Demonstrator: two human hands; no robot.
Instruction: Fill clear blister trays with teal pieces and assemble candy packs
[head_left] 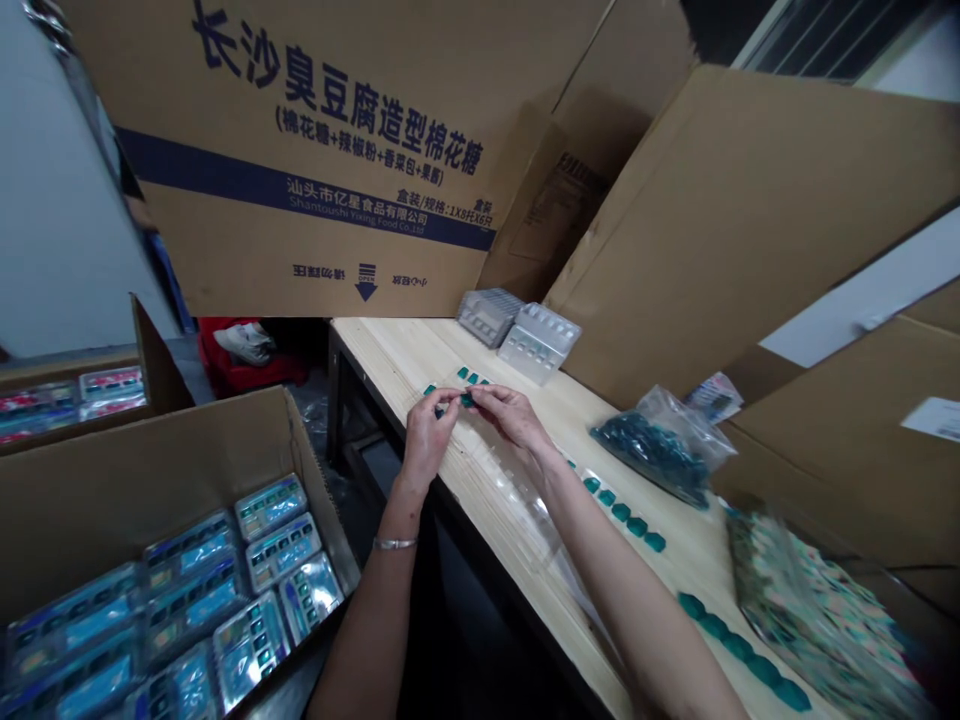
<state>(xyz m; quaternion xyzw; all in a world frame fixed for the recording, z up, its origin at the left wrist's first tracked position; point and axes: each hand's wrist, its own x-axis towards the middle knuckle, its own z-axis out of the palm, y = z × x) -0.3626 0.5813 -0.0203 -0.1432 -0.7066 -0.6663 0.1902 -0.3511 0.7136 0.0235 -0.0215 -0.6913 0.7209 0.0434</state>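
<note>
Both my hands are over the pale wooden table (390, 355), close together. My left hand (429, 437) pinches a small teal piece (439, 405) at its fingertips. My right hand (510, 415) holds another teal piece (467, 400) between its fingers and thumb. Just beyond them, several loose teal pieces (472, 376) lie on the wood. A clear plastic tray (510, 520) lies under my right forearm. More teal pieces run in rows at right (622, 512) and lower right (739, 645). A clear bag of teal pieces (660, 450) rests further right.
Stacked clear trays (538, 343) stand at the table's far end, beneath large cardboard sheets (315, 150). An open carton of packaged blister trays (172, 480) sits left, below the table edge. A patterned plastic bag (817, 620) lies at lower right.
</note>
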